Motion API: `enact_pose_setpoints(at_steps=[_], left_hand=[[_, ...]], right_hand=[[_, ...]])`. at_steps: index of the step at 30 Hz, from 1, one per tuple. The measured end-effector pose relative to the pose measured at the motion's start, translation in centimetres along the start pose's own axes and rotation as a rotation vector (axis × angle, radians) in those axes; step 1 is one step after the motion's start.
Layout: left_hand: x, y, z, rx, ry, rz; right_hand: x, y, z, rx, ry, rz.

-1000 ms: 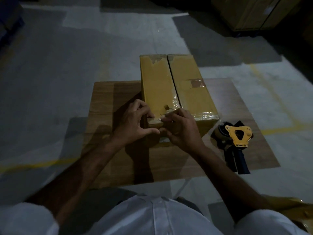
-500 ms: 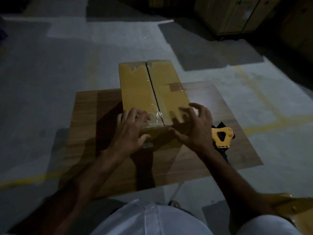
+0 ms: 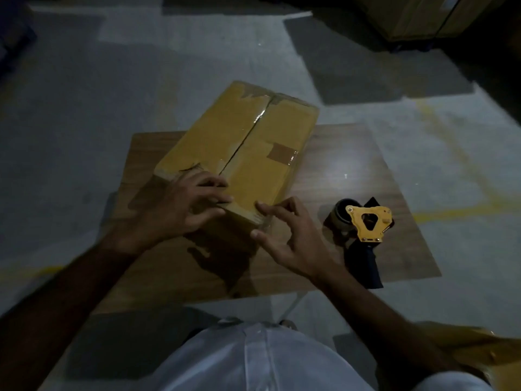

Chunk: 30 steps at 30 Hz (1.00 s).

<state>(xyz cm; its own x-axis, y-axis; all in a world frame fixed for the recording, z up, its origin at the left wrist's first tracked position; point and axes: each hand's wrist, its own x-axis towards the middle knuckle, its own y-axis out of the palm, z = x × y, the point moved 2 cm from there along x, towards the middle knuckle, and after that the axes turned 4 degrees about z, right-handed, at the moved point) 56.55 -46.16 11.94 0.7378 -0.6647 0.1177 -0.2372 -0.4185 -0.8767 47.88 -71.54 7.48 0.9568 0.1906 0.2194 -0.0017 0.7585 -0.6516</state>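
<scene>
Rotated box (image 3: 253, 145) — left hand (image 3: 183, 210) pressing flat, right hand (image 3: 293, 241) fingers spread, touching corner.

Box (image 3: 248, 153): matt yellow-brown cardboard, top paper scuffed and torn at near edge. Seam tape (image 3: 260, 117): clear plastic, glossy. Brown tape patch (image 3: 282, 154): shiny too. Worktop (image 3: 352, 170): wood grain, smooth, slight sheen. Tape gun (image 3: 369, 221): yellow frame, matt, plastic or metal unclear. Floor (image 3: 84, 108): rough matt concrete. Shirt (image 3: 253, 362): white cloth.

worktop (image 3: 352, 153): brown wood | on it: taped cardboard box (image 3: 253, 142), lying askew | tape dispenser (image 3: 363, 221) near its right
</scene>
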Motion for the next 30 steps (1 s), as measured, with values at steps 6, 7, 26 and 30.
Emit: enact_pose_setpoints(at_steps=[6, 7, 26, 30], left_hand=[[0.0, 2.8, -2.2, -0.162, 0.024, -0.077], [0.0, 3.0, -2.1, -0.166, 0.018, -0.086], [-3.1, 5.2, -7.0, -0.188, -0.198, -0.239], [-3.3, 5.6, -7.3, -0.241, -0.231, -0.284]], right_hand=[[2.4, -1.3, -1.0, 0.126, -0.128, 0.151], [2.5, -1.3, -1.0, 0.119, -0.143, 0.162], [4.9, -1.5, -2.2, -0.111, -0.424, 0.181], [4.2, -0.9, -3.0, -0.125, -0.459, 0.112]])
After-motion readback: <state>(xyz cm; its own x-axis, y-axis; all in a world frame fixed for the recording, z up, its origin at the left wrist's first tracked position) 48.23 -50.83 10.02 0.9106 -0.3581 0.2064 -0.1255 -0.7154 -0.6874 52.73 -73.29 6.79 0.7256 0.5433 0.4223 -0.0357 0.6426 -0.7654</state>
